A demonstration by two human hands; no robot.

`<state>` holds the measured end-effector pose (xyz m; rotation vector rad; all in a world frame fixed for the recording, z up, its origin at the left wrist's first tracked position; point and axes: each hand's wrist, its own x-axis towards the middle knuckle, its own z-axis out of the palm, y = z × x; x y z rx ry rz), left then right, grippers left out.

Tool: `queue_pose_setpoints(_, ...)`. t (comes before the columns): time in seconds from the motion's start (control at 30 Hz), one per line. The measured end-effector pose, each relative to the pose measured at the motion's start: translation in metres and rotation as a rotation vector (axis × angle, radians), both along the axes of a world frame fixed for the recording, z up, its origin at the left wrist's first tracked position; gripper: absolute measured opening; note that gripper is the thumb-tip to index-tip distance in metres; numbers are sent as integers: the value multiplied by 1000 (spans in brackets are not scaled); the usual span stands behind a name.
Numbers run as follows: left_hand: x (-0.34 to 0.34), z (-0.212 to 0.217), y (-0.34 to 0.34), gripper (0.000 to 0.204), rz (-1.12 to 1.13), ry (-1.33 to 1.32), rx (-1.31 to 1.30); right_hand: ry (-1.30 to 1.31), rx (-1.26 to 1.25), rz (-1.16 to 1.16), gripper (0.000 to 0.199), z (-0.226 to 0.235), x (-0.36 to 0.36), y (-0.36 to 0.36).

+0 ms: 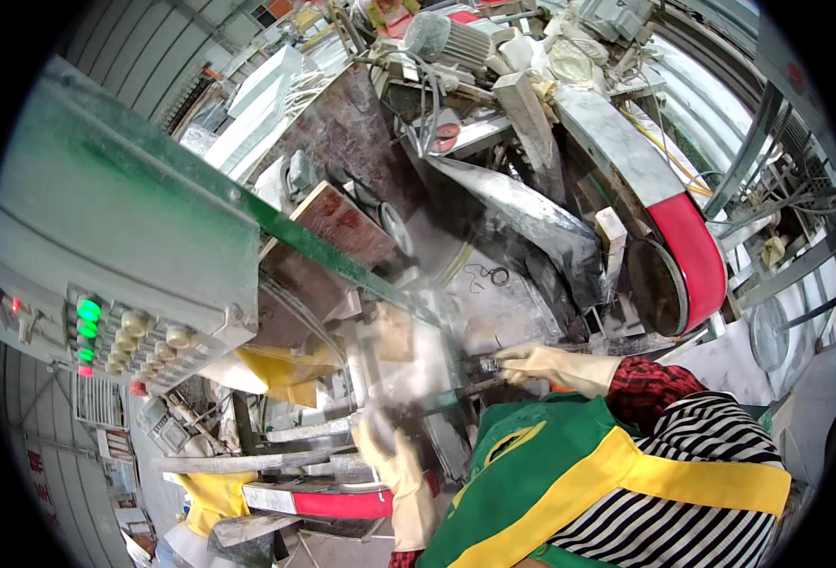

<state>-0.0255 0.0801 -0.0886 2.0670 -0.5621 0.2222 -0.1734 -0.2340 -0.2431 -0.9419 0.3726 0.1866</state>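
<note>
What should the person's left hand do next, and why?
Maybe ease the left hand back a little, I'd say. It is close to blurred, whitish machinery, and green lights glow on the control box. I can't tell whether anything there is spinning, so a bit more room seems safer.

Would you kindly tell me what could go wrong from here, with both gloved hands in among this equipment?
Green lights are lit on the control box, so power may be on; the gloved left hand or gloved right hand might get caught if something moves.
The green apron lies close to the metal rod near the right hand and could snag.
</note>
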Motion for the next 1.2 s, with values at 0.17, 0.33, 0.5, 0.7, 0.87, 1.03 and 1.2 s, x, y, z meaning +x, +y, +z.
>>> queue_pose_setpoints(0.17,-30,52,-147,67,-483,-250,188,-193,-223,-225,70,184,40,36)
queue_pose_setpoints(0.33,-46,59,-199,76,-791,-245,142,-255,-539,-706,70,145,17,-17)
queue_pose_setpoints(0.5,-17,18,-156,70,-795,-121,224,6,-672,-1429,81,106,-55,-163)
queue_pose_setpoints(0.7,-10,20,-106,55,-330,456,370,634,-373,-1658,73,148,-128,-248)
queue_pose_setpoints(0.87,-20,29,-105,50,-129,615,250,645,-311,-1619,91,73,-157,-310)
queue_pose_setpoints(1.03,-13,8,-100,51,-150,635,332,922,-689,-1431,86,23,-169,-339)
queue_pose_setpoints(1.2,25,-59,-28,50,-109,664,98,697,-746,-1436,45,97,-191,-293)
